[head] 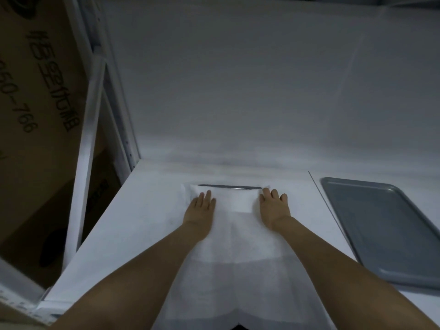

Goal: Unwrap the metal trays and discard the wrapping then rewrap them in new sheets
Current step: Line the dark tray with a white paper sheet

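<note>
One view is all I have, the head camera looking down in dim light. I see a white table (147, 210) running up to a plain pale wall (238, 79). On the left, beside the table's edge, stand brown cardboard boxes (35, 115) with dark print, behind a white shelf post (85, 186). A white sheet (238, 270) lies spread on the table from the near edge toward the wall, between both forearms. At its far end sits the wrapped tray (232, 198), covered by folded sheet so that only a thin strip of grey metal shows along its far side. A bare tray (385, 229), grey and with nothing in it, lies flat on the table to the right, well apart from the wrapped one. The left hand (201, 206) lies palm down on the sheet at the left end of the wrapped tray, its fingers straight and close together, pressing and gripping nothing. The right hand (273, 206) rests palm down on the right end, its fingers bent downward at the fold. I cannot tell whether they pinch the sheet or only press it.
</note>
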